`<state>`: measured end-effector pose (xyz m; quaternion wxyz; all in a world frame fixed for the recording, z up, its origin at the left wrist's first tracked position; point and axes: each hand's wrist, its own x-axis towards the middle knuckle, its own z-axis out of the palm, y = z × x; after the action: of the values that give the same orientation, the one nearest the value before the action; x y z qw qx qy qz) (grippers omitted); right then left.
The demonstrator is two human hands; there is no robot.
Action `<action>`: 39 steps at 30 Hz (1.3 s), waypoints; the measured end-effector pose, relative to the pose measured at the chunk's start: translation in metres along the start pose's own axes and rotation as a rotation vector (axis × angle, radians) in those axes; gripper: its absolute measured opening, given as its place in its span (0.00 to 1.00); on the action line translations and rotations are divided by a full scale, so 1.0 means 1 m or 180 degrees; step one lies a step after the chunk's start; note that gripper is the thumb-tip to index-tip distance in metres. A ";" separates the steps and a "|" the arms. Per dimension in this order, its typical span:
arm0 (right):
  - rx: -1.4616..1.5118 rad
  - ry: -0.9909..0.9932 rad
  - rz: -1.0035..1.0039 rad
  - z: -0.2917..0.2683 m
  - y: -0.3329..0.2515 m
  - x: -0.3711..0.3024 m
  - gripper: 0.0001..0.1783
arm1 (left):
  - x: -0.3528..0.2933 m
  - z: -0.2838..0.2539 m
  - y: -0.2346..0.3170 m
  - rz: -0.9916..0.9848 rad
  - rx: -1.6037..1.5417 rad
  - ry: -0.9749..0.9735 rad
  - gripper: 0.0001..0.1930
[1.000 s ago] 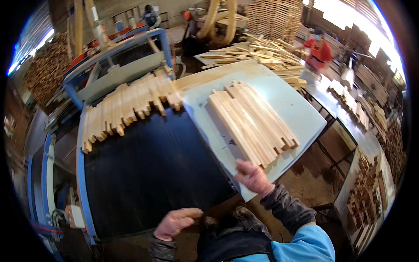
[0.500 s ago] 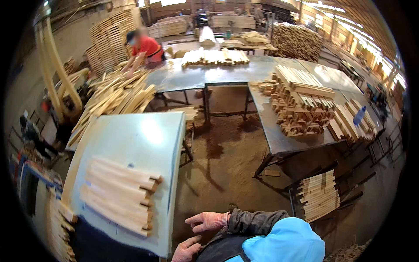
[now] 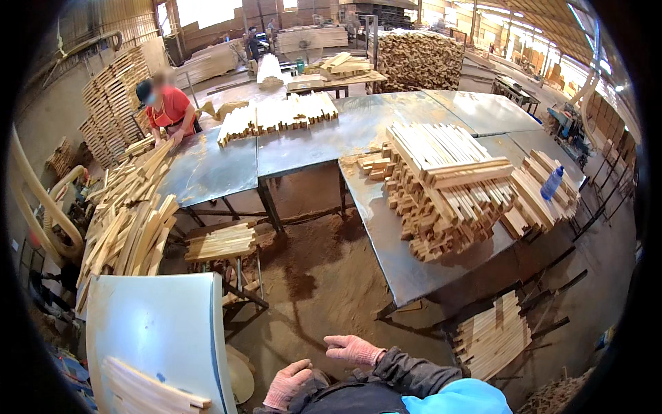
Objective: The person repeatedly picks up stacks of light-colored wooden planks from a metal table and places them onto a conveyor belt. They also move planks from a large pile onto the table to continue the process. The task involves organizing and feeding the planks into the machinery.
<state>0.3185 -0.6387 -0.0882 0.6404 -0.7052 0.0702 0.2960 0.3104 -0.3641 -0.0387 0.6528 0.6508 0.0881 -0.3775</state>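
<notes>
My right hand [image 3: 354,350], in a pinkish knitted glove, hangs in the air in front of my body with its fingers stretched to the left and nothing in them. Lower and to its left is my left hand [image 3: 288,385], gloved alike, its fingers loosely bent and apparently empty. Neither hand touches wood. Nearest to the left hand is a pale blue-white table [image 3: 158,310], where a layer of wooden strips [image 3: 148,390] lies at the lower edge of the view, partly cut off.
Stacked wood blocks and strips [image 3: 448,186] load the metal table [image 3: 386,234] at right, with a blue bottle [image 3: 552,183] beyond. Loose strips [image 3: 131,234] heap at left near a person in red [image 3: 172,110]. A low rack of strips [image 3: 493,334] stands at lower right.
My view has swung to the right and up, so the pale table sits lower left. Both hands remain before my body, the right one higher, without wood in them.
</notes>
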 end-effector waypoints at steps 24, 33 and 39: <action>-0.0048 0.0701 0.0648 -0.290 -0.217 0.449 0.42 | 0.540 -0.168 0.410 0.0568 0.1260 0.0083 0.34; -0.0870 0.0347 0.0352 -0.457 -0.266 0.674 0.43 | 0.680 -0.194 0.387 -0.0189 0.0093 0.0459 0.28; -0.2007 0.1507 0.0243 -0.631 -0.401 0.883 0.46 | 0.792 -0.165 0.483 -0.0490 0.0095 0.0870 0.26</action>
<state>1.4361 -0.9196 -0.1878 0.3470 -0.9130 0.1478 0.1558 1.2198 -0.5766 -0.1631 0.5941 0.6972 0.2201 -0.3355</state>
